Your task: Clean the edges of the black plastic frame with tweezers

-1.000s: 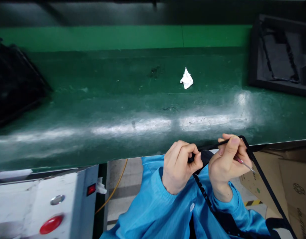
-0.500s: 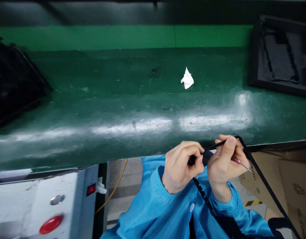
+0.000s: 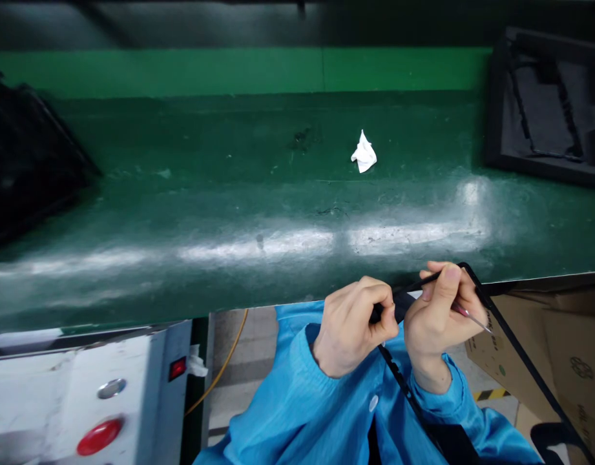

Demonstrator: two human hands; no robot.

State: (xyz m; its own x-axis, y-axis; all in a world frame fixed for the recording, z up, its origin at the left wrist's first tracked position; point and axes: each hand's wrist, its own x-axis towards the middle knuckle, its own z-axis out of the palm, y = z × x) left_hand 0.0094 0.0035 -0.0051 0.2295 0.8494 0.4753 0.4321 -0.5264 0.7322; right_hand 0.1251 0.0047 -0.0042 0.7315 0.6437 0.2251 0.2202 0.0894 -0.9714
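Observation:
A thin black frame (image 3: 524,361) with narrow sides is held up in front of my body, just off the bench's near edge. My left hand (image 3: 358,326) is closed on its left corner, thumb and fingers pinched together. Around the upper side, near the right corner, my right hand (image 3: 440,313) is closed, its thumb on top. A slim tool with a thin metal tip (image 3: 474,318) also sticks out of my right hand toward the right; its handle is mostly hidden by the fingers. The frame's lower part runs down past my blue sleeves.
On the green bench (image 3: 219,194) lies a crumpled white scrap (image 3: 364,153). A dark tray (image 3: 544,165) holding a similar black frame stands at the right, a black stack (image 3: 30,155) at the left. Below are a machine with a red button (image 3: 99,437) and cardboard boxes (image 3: 544,349).
My left hand has shifted very slightly, its fingers curled a little more at the frame's corner. The frame's lower part has swung slightly right. My right hand stays nearly still.

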